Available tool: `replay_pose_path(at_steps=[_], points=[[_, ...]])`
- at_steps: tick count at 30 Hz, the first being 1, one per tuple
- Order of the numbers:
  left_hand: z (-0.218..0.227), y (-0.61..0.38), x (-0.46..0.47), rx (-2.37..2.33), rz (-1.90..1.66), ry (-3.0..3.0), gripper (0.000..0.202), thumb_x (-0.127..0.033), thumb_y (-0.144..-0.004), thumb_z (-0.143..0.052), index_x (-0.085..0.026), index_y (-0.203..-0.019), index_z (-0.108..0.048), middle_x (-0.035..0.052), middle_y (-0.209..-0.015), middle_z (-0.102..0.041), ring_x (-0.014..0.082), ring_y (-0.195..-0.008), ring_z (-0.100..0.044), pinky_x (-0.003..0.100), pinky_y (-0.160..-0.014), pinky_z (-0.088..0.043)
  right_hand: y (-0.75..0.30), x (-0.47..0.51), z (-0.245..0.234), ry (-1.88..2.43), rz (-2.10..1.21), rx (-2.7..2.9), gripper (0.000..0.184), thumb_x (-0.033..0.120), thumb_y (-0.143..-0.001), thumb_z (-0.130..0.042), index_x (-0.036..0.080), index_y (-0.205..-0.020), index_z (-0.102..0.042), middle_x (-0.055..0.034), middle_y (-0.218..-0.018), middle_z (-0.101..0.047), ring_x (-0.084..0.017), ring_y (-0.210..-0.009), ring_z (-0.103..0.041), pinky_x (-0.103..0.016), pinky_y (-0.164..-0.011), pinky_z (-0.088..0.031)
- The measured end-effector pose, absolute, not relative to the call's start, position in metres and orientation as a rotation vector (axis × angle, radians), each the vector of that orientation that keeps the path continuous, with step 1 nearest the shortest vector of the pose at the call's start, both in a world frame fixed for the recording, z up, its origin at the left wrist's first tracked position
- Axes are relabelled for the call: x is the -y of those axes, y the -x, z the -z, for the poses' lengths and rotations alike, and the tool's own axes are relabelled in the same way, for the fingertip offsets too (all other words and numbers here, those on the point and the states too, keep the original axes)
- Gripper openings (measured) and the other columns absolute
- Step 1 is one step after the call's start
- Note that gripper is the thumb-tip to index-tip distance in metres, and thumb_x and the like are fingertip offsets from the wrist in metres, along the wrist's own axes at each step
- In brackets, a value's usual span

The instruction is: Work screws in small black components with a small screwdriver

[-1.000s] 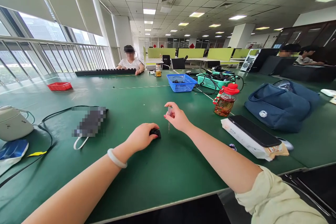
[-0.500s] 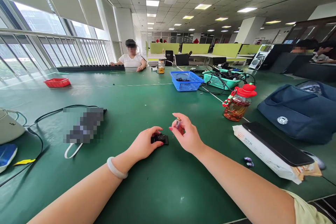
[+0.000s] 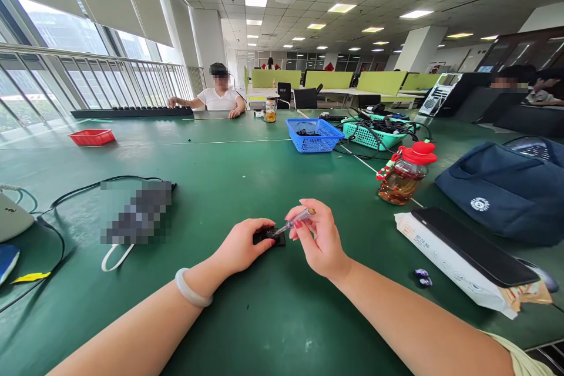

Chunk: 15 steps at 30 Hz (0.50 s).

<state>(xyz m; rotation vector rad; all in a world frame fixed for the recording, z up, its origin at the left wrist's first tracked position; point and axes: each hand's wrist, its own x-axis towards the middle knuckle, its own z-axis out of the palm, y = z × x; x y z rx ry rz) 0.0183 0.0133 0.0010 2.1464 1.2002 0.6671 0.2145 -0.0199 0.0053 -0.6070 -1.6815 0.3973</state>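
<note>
On the green table, my left hand (image 3: 244,245) grips a small black part (image 3: 279,239) between thumb and fingers; its exact kind is too small to tell. In my right hand (image 3: 318,239) is a screwdriver (image 3: 300,220) with a clear purplish handle, pinched between thumb and fingers. The shaft slants down to the left, and its tip meets the top of the black part, or comes very close. My fingers cover the left end of the part.
To the right lie small purple-black items (image 3: 423,277), a phone (image 3: 476,244) on a white packet (image 3: 440,247), a red-lidded bottle (image 3: 403,179) and a navy bag (image 3: 502,188). Farther back are blue (image 3: 315,138) and green baskets (image 3: 372,138). A red tray (image 3: 91,137) sits left; a person (image 3: 220,97) sits opposite.
The screwdriver has turned from near upright to slanting, its tip now down at the black part. My left hand keeps its hold on the part.
</note>
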Motion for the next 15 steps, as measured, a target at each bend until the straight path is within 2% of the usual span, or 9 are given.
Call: replay_pose_path(at_steps=[5, 9, 11, 15], points=[[-0.0023, -0.0179, -0.0133, -1.152, -0.664, -2.186, 0.032, -0.028, -0.082, -0.061, -0.025, -0.113, -0.068, 0.0044, -0.111, -0.072, 0.023, -0.102, -0.065, 0.038, -0.095, -0.05, -0.2137, 0.0182, -0.0051, 0.642, -0.451, 1.713, 0.028, 0.019, -0.098, -0.043, 0.03, -0.124, -0.039, -0.0018, -0.096, -0.061, -0.008, -0.061, -0.06, -0.027, -0.06, -0.059], [-0.0053, -0.0191, -0.012, -1.104, -0.679, -2.237, 0.031, -0.023, -0.082, -0.059, -0.026, -0.111, -0.069, 0.0032, -0.114, -0.071, 0.0221, -0.106, -0.063, 0.036, -0.099, -0.048, -0.2137, 0.0176, -0.0065, 0.693, -0.423, 1.752, 0.023, 0.02, -0.097, -0.046, 0.028, -0.118, -0.043, -0.0032, -0.096, -0.065, -0.011, -0.071, -0.064, -0.028, -0.066, -0.059], [-0.0054, -0.0192, -0.0118, -1.089, -0.679, -2.254, 0.031, -0.023, -0.083, -0.058, -0.026, -0.112, -0.069, 0.0024, -0.113, -0.071, 0.0213, -0.105, -0.063, 0.035, -0.098, -0.048, -0.2136, 0.0174, -0.0066, 0.701, -0.399, 1.79, 0.023, 0.02, -0.096, -0.047, 0.027, -0.118, -0.044, -0.0032, -0.094, -0.067, -0.013, -0.075, -0.065, -0.028, -0.067, -0.059], [-0.0037, -0.0183, -0.012, -1.047, -0.691, -2.284, 0.029, -0.027, -0.086, -0.057, -0.027, -0.112, -0.07, 0.0018, -0.112, -0.072, 0.0211, -0.103, -0.064, 0.034, -0.096, -0.049, -0.2128, 0.0175, -0.0051, 0.716, -0.361, 1.843, 0.028, 0.018, -0.095, -0.048, 0.027, -0.121, -0.045, -0.0015, -0.09, -0.067, -0.011, -0.071, -0.065, -0.026, -0.067, -0.058]])
